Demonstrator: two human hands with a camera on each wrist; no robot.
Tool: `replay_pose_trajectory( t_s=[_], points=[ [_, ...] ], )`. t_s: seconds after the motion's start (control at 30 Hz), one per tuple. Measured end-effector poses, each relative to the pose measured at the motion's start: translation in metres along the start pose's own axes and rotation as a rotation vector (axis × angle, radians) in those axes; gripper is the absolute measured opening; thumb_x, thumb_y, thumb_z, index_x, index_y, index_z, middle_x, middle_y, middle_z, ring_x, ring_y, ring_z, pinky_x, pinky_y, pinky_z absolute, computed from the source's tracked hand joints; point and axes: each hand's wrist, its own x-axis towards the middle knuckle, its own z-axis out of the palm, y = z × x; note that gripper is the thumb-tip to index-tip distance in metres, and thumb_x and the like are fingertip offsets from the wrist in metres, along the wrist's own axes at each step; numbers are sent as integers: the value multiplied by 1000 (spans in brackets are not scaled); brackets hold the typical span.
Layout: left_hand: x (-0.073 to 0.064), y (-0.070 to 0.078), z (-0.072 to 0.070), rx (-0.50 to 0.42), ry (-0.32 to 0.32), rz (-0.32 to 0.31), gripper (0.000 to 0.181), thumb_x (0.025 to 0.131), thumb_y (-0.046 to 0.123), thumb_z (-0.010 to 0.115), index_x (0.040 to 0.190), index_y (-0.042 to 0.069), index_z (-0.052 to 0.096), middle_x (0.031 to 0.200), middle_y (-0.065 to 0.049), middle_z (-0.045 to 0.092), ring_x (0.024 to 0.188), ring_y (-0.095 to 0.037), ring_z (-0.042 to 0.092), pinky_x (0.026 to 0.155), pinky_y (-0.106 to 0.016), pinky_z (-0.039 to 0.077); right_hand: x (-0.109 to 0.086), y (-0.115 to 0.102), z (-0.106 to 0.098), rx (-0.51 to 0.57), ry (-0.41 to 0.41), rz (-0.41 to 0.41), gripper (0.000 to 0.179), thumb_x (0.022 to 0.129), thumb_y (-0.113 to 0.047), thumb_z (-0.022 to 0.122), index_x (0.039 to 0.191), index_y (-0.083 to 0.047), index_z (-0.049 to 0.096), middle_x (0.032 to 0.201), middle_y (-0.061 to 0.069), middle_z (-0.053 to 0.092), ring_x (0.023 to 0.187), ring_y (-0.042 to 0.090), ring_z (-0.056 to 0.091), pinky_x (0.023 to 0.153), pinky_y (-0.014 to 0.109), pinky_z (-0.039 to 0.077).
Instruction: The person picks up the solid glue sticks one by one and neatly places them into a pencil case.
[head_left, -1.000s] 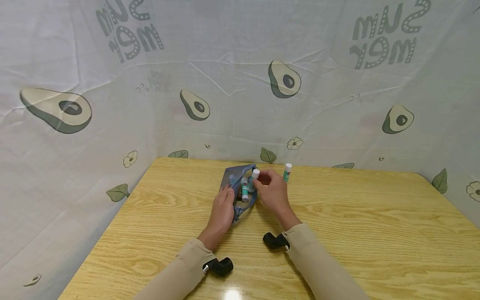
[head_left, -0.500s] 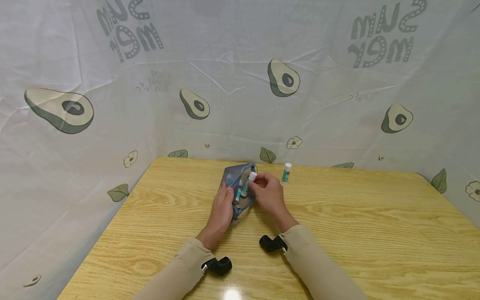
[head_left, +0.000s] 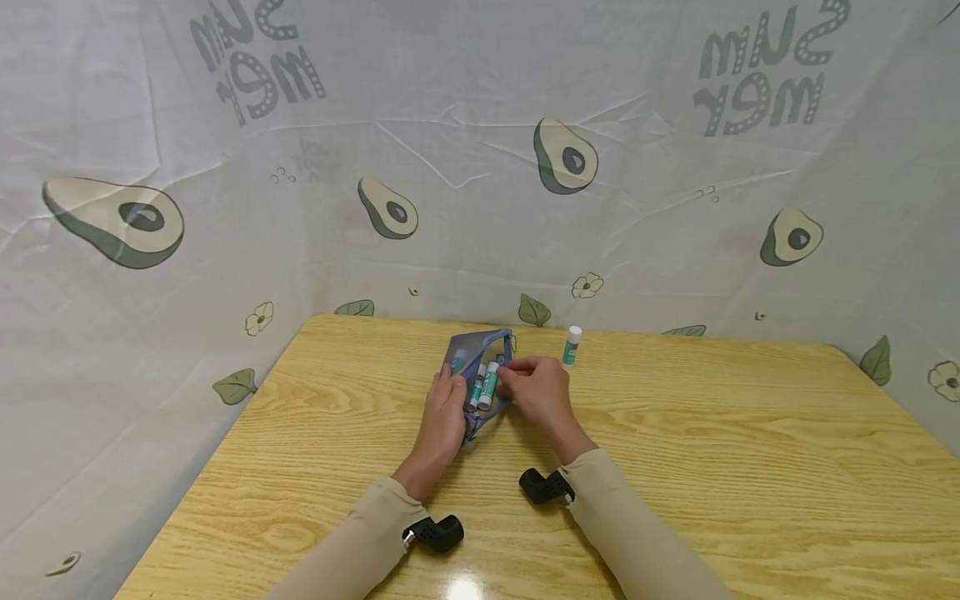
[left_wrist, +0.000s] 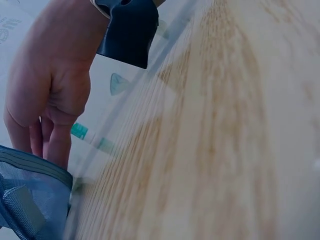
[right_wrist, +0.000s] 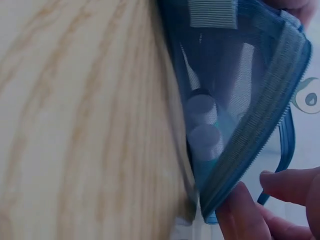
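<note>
A blue mesh zip pouch (head_left: 468, 342) lies tilted on the table with its mouth open. Inside the mouth are two green-and-white glue sticks (head_left: 489, 385), side by side; a further glue stick (head_left: 459, 360) shows through the mesh. My left hand (head_left: 444, 421) holds the pouch by its left side. At the right rim is my right hand (head_left: 542, 392); in the right wrist view its fingertips (right_wrist: 240, 200) touch the zipper edge, with the thumb apart and no glue stick between. White caps (right_wrist: 205, 136) of the two sticks show inside.
One more glue stick (head_left: 572, 346) stands upright on the wooden table (head_left: 712, 433), beyond the right hand. A pale sheet printed with avocados (head_left: 480, 167) hangs behind and at the sides. Both wrists carry black cameras (head_left: 438, 533).
The right hand has lowered a glue stick into the pouch and let go of it; the stick now lies beside the other one. The left hand has kept its hold on the pouch.
</note>
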Motion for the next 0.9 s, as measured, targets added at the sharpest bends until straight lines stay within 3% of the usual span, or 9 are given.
replay_pose_trajectory(
  t_s=[0.37, 0.9],
  points=[
    [0, 0, 1, 3, 8, -2, 58, 118, 29, 25, 155, -11, 45, 176, -26, 17, 166, -47, 4, 134, -63, 8, 4, -1, -5, 106, -26, 2, 26, 102, -16, 72, 120, 3, 76, 110, 26, 79, 94, 34, 82, 82, 37, 67],
    [-1, 1, 0, 25, 10, -1, 58, 117, 29, 26, 154, -12, 47, 176, -25, 18, 166, -47, 6, 134, -64, 9, 5, -7, -9, 165, -67, -27, 30, 104, -17, 68, 125, 4, 73, 118, 28, 76, 105, 39, 78, 94, 45, 65]
  ],
)
